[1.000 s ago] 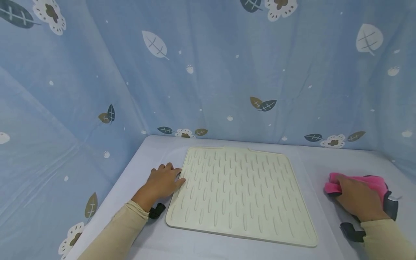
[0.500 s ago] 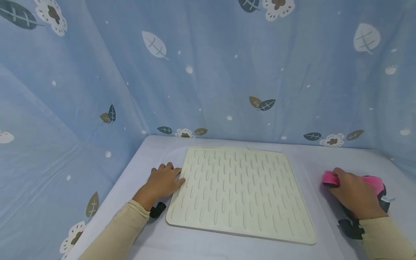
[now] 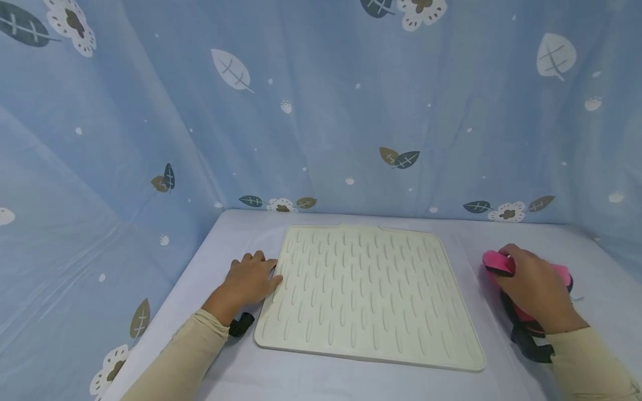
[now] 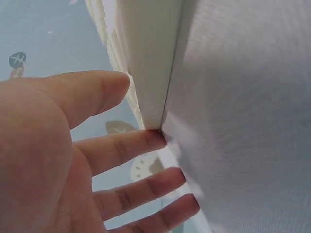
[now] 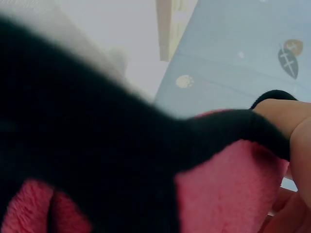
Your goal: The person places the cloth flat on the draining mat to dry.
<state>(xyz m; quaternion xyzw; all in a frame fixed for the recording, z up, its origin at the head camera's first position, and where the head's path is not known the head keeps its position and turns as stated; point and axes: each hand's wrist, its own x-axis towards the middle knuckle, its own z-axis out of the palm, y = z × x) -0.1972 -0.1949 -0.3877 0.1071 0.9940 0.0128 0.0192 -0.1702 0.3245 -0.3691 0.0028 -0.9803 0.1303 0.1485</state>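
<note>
A cream rectangular mat (image 3: 368,298) with rows of raised oval ridges lies flat on the white-covered table. Along its left side rests my left hand (image 3: 247,283), fingers spread and fairly straight, thumb at the rim. The left wrist view shows the index fingertip touching the mat's side edge (image 4: 150,63) by the tabletop. To the right of the mat, my right hand (image 3: 534,289) grips a bunched pink cloth (image 3: 496,260) with black trim. Close to the camera in the right wrist view, the fluffy pink cloth (image 5: 228,194) hides most of the fingers.
A blue curtain (image 3: 321,111) printed with leaves and flowers hangs behind the table and down its left side. White tablecloth (image 3: 481,245) shows between the mat and the pink cloth. Black straps sit at both wrists.
My right hand has moved left towards the mat with the pink cloth, and the cloth looks more gathered in its grip. The left hand and the mat have stayed in place.
</note>
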